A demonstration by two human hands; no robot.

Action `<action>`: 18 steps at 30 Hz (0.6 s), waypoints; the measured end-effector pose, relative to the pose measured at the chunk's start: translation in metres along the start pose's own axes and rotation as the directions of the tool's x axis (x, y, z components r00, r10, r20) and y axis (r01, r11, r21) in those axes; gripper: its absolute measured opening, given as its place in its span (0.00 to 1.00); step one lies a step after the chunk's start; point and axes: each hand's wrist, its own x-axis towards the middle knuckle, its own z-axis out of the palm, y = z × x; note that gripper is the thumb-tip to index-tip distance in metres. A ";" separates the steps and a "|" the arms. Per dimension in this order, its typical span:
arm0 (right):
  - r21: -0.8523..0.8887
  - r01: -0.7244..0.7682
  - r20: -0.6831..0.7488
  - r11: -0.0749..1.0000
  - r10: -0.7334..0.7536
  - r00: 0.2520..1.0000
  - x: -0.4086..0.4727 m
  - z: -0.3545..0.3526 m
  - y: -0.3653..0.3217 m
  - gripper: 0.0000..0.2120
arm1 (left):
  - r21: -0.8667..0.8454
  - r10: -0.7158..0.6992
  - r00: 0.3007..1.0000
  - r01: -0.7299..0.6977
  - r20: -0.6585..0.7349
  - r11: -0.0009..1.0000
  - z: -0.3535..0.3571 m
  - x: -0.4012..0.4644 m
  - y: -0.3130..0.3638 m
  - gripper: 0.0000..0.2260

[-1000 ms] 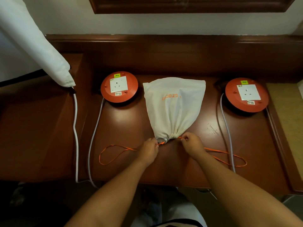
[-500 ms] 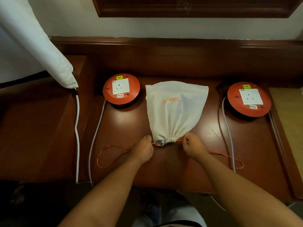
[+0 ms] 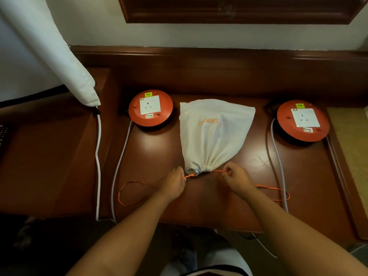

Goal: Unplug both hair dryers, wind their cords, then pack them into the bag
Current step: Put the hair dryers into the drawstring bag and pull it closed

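The bag [image 3: 214,134] is lain flat at the middle of the table [image 3: 159,152], bottom toward the back edge, gathered mouth toward the front edge. The mouth is cinched tight. The orange drawstring [image 3: 218,171] is pinched on both sides of the mouth: the left hand [image 3: 173,184] is clenched on the left run, the right hand [image 3: 237,177] is clenched on the right run, both just beside the gathered neck. Slack loops of the string are trailed on the table toward the left and right edges.

No hair dryer is seen outside the bag; the bag is bulged, so both are judged packed inside, though the contents are hidden. The left socket reel [image 3: 150,107] near the back left and the right socket reel [image 3: 303,120] near the back right are shown with nothing plugged in, so unplugging is judged done. Cord winding cannot be checked.

Task judged nearly finished: only the closing of the bag is left, perhaps a last pull or a knot. Grey reel cables [image 3: 119,166] are hung over the front edge.
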 end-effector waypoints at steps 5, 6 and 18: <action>0.045 -0.025 -0.032 0.999 0.027 0.999 -0.006 0.004 -0.005 0.05 | -0.016 0.037 0.999 -0.038 -0.022 0.999 -0.001 -0.001 0.001 0.04; 0.044 -0.031 -0.046 0.999 0.033 0.998 -0.007 0.004 -0.004 0.04 | -0.013 0.033 0.999 -0.033 -0.022 0.999 -0.001 0.000 0.002 0.04; -0.511 0.119 0.071 0.851 -0.097 0.993 0.000 -0.006 -0.008 0.04 | 0.204 -0.047 0.995 0.028 0.091 0.979 -0.017 0.011 0.000 0.06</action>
